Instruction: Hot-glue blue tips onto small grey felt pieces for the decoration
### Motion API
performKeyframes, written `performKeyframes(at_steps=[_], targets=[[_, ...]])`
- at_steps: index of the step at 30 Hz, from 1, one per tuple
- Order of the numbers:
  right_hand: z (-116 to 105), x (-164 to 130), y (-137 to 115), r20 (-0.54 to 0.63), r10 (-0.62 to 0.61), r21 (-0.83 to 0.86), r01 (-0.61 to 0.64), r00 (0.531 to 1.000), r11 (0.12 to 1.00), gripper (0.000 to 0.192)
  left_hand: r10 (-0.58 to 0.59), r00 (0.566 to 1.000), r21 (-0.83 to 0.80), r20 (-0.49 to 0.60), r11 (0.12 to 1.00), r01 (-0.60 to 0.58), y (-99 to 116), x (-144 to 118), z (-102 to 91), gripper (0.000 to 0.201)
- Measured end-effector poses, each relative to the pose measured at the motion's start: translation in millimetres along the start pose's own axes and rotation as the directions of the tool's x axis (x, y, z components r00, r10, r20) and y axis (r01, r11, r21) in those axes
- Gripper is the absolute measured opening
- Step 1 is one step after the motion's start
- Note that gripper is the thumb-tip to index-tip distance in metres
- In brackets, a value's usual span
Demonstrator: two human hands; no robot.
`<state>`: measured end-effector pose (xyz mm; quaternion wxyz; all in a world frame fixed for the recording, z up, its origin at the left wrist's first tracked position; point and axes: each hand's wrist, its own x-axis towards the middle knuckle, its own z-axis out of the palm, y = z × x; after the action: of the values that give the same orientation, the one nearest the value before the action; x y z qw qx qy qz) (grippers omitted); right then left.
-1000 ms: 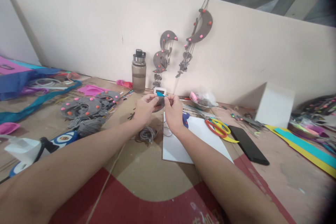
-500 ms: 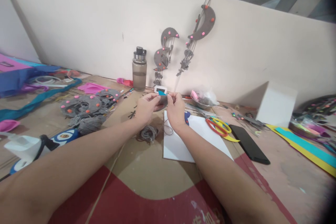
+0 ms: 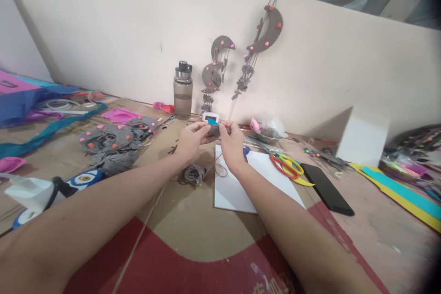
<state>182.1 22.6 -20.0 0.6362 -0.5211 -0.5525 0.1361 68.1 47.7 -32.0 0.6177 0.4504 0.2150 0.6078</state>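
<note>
Between my two hands is a small dark grey piece, likely felt, with a blue tip showing above it. My left hand pinches its left side with thumb and fingers. Its right side is pinched by my right hand; the fingers partly cover the piece. A thin grey cord loops below my right hand over the white board. Under my left hand lies a bundle of grey cord on the cardboard.
A water bottle stands by the wall, beside hanging grey crescent ornaments. Yellow and red scissors and a black phone lie on the right. Grey ornaments with pompoms and a blue-white glue gun are on the left.
Both hands stay almost in place, still pinching the grey piece. The cord below my right hand has shifted slightly.
</note>
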Motion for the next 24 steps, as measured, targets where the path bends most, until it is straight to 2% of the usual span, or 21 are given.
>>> performKeyframes(at_steps=[9, 14, 19, 24], targets=[[-0.3, -0.9, -2.9, 0.017, -0.002, 0.021, 0.001, 1.000, 1.000, 0.019, -0.001, 1.000, -0.017, -0.004, 1.000, 0.001, 0.8, 0.3, -1.2, 0.025], [-0.2, 2.2, -0.5, 0.059, 0.013, 0.051, -0.016, 0.998, 0.999, 0.021, -0.018, 1.000, -0.003, -0.005, 1.000, 0.018, 2.4, 1.3, -2.3, 0.021], [-0.5, 5.8, 0.7, 0.117, 0.039, -0.002, -0.039, 0.992, 0.999, 0.020, -0.065, 0.998, -0.015, 0.005, 0.998, 0.065, 4.1, 3.4, -6.2, 0.021], [-0.8, 11.5, 5.8, 0.110, 0.091, 0.007, -0.093, 0.990, 0.996, 0.020, -0.106, 0.991, 0.020, 0.085, 0.994, 0.104, 2.7, 7.2, -11.3, 0.026]])
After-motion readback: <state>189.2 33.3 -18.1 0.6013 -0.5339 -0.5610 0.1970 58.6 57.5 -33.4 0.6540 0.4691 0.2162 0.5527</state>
